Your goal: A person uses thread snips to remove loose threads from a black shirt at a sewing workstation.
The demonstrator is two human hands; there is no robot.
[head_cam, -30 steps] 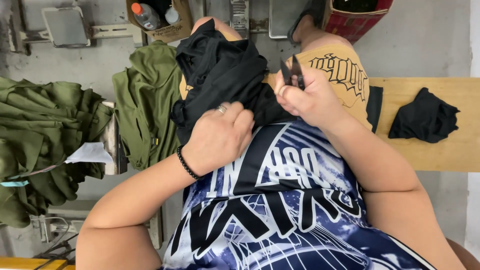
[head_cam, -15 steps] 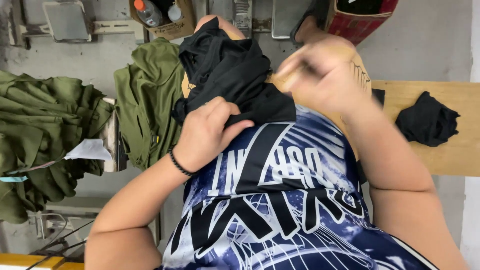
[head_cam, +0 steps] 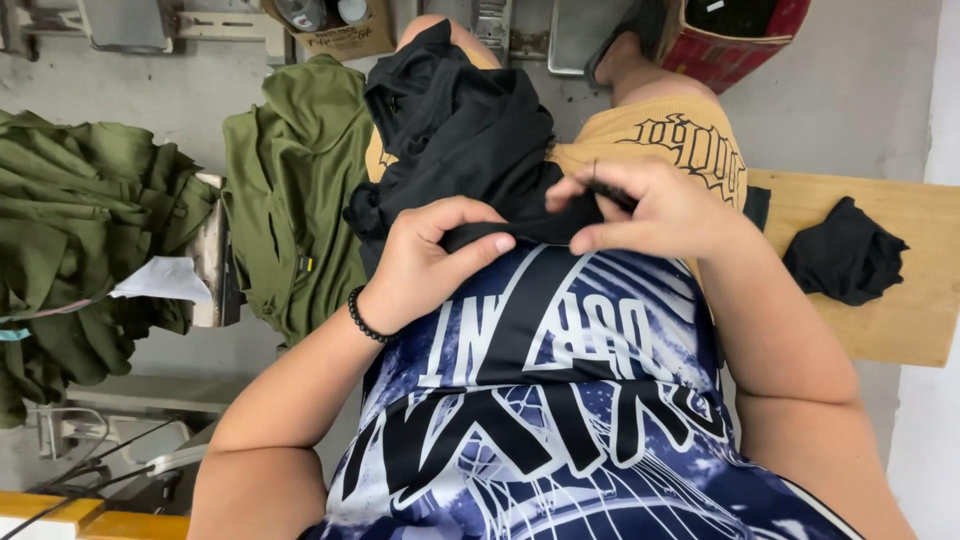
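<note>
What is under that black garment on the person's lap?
Under the black garment show mustard-yellow shorts and a bare knee. Both hands pinch its lower edge. The rest of the lap is covered.

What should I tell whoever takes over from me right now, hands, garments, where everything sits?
Left hand: pinching the edge of the black garment on the lap, thumb on top.
Right hand: gripping the same edge beside it, with a thin dark tool in the fingers; its kind is not clear.
Things: olive green garment hangs to the left, a heap of green garments beyond it. A small black piece lies on the wooden bench to the right.
Done or left: cannot be judged from this view.
</note>
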